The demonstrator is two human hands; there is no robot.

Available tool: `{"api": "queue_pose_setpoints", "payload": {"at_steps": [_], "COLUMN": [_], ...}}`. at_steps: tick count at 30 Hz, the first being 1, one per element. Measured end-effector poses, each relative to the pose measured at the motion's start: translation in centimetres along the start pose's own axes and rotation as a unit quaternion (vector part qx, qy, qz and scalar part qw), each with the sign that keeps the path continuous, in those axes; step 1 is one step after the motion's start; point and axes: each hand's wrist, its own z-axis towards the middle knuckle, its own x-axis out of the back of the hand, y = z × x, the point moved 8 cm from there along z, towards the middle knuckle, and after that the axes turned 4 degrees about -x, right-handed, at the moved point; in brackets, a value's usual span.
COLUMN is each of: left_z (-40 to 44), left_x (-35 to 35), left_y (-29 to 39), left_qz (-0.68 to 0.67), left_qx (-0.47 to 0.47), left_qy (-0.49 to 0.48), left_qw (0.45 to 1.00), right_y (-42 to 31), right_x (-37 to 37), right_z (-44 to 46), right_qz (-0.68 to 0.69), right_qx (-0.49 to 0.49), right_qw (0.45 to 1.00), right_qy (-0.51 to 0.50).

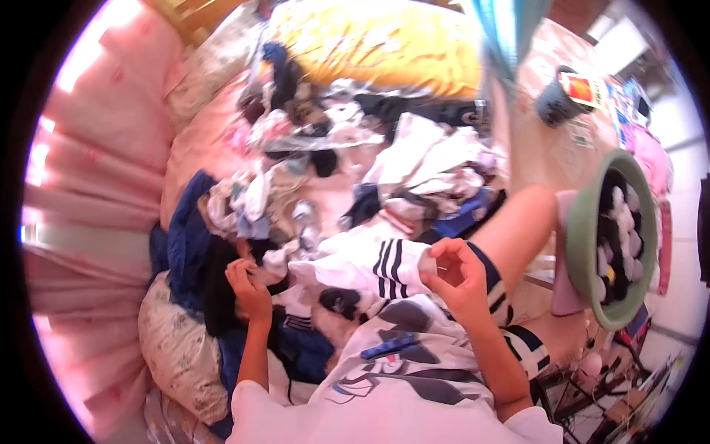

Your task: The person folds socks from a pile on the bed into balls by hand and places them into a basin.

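A white sock with black stripes (370,268) stretches across in front of my body. My right hand (458,277) pinches its striped cuff between thumb and fingers. At the left, my left hand (248,288) is raised over dark cloth (218,277), near the sock's toe end, with its fingers bent; whether it holds anything is too unclear to make out. Below the sock lie a dark patterned sock (340,301) and another white sock with dark stripes (298,314).
Piles of socks (248,196) and white clothes (429,159) cover the bed. A yellow blanket (377,48) lies at the back. To the right stands a green basin (590,244) holding rolled socks. A pink curtain (96,244) hangs at the left.
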Motion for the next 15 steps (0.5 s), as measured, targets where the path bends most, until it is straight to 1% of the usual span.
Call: {"api": "queue_pose_setpoints", "payload": {"at_steps": [1, 3, 5, 7, 8, 9, 11, 13, 14, 15], "left_z": [2.8, 8.1, 11.5, 12.4, 11.8, 10.2, 7.8, 6.4, 5.8, 4.5], "left_x": [0.1, 0.0, 0.6, 1.8, 1.7, 1.8, 2.3, 2.6, 2.6, 2.1], "left_y": [4.0, 11.6, 21.1, 31.6, 36.8, 41.5, 48.2, 52.7, 54.3, 55.5], "left_qz": [-0.017, -0.194, -0.361, -0.473, -0.546, -0.6, -0.635, -0.597, -0.611, -0.645], "left_qx": [-0.01, 0.033, 0.019, -0.036, -0.067, -0.1, -0.164, -0.245, -0.259, -0.254], "left_qy": [0.003, -0.033, -0.059, -0.153, -0.273, -0.39, -0.501, -0.539, -0.554, -0.579], "left_qw": [1.0, 0.98, 0.93, 0.867, 0.789, 0.691, 0.565, 0.541, 0.503, 0.429], "right_y": [-1.3, -4.6, -7.6, -10.9, -12.5, -13.5, -16.5, -17.9, -18.3, -18.6], "right_x": [1.6, 4.3, 6.0, 7.3, 7.3, 7.5, 6.8, 7.3, 7.9, 8.5], "right_z": [-1.3, -3.8, -7.0, -10.7, -12.4, -14.3, -17.4, -21.0, -22.6, -24.0], "right_qz": [0.002, 0.008, 0.017, -0.069, -0.054, -0.069, -0.102, -0.193, -0.242, -0.246], "right_qx": [0.004, 0.07, 0.11, 0.153, 0.188, 0.195, 0.234, 0.256, 0.258, 0.269], "right_qw": [0.999, 0.991, 0.981, 0.96, 0.955, 0.951, 0.938, 0.888, 0.852, 0.829], "right_qy": [0.04, 0.117, 0.159, 0.226, 0.221, 0.229, 0.236, 0.329, 0.385, 0.424]}}
